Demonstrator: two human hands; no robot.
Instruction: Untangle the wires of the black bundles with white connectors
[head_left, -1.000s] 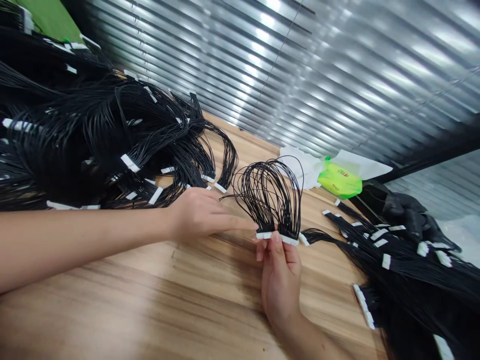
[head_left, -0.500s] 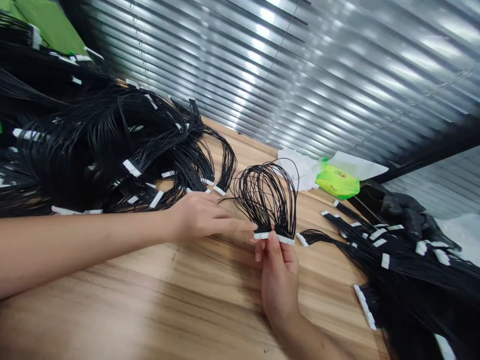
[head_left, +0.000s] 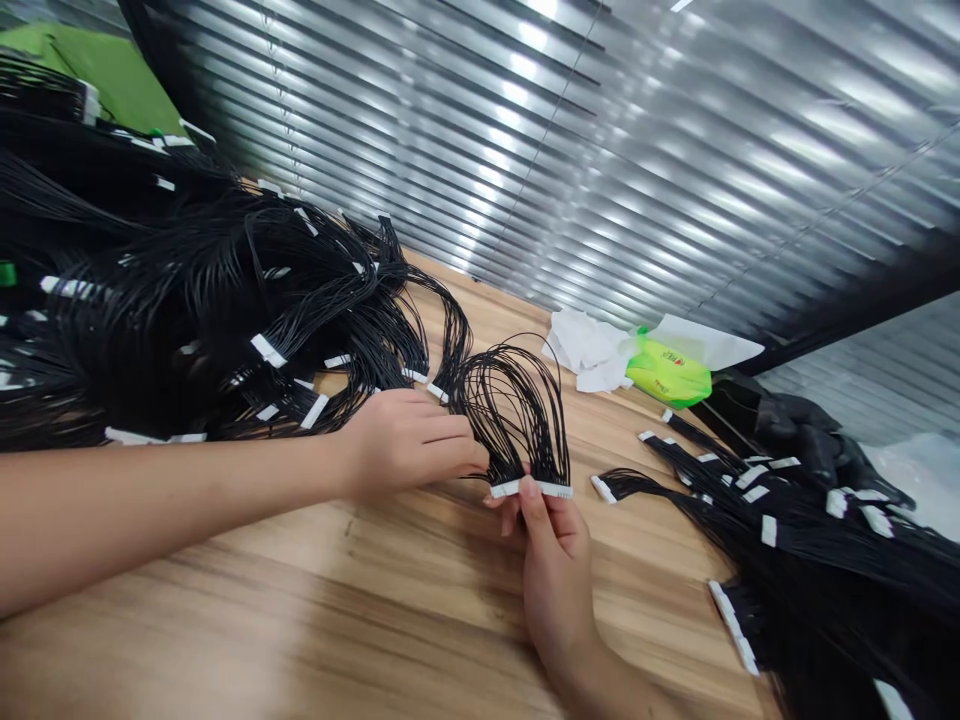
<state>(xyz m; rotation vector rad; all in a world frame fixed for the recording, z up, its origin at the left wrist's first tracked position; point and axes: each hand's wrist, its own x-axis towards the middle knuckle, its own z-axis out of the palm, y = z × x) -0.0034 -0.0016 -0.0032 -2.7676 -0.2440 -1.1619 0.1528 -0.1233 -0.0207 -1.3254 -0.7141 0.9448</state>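
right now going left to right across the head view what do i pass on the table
wire pile → left hand → held wire bundle → tissue → green packet → second wire pile

Silver slatted blinds (head_left: 600,150) run behind the wooden tabletop (head_left: 225,640), which holds crumpled white tissue (head_left: 589,350) beside a green packet (head_left: 667,372), with a black bag (head_left: 795,425) and clear plastic (head_left: 911,480) off to the right

Your wire harness pile (head_left: 187,330) ran off the frame at nine o'clock, your right forearm (head_left: 581,675) was cut off at six (the print on the green packet (head_left: 667,372), at three, was too small to read).
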